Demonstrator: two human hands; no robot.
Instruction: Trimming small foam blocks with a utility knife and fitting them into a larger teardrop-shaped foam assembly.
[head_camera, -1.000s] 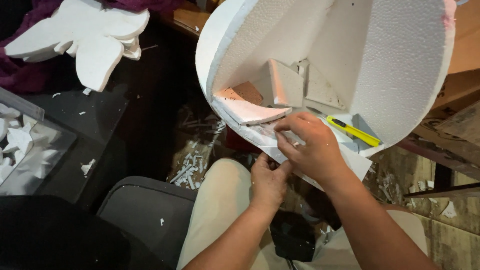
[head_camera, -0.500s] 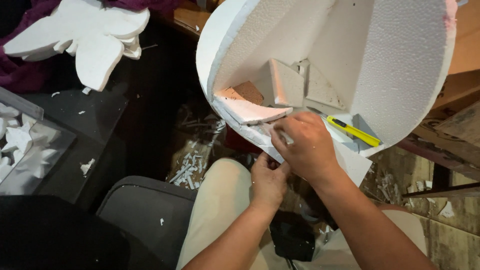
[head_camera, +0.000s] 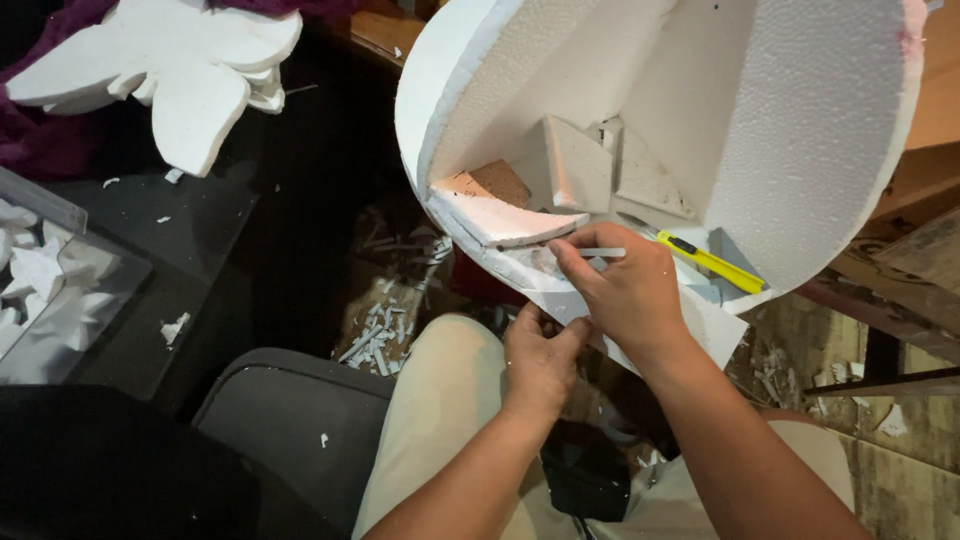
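A thin white strip now lies pinched between thumb and fingertips of the right hand, held level against the lower edge of the big foam shell; a second ago that hand lay lower on the same edge with no strip showing clear of it. The strip looks to have been brought up to the spot where the curved foam ledge meets the shell wall, so the work seems to be at the fitting stage there.

The right hand is closed on the strip, wrist bent, forearm coming up from the lower right. The left hand sits just below it, fingers curled up against the shell's underside; whether it grips anything I cannot tell.

Inside the shell stand foam wedges, and a yellow utility knife lies just beside the right hand. Foam scraps litter the floor, and a foam cutout rests on the dark surface at upper left
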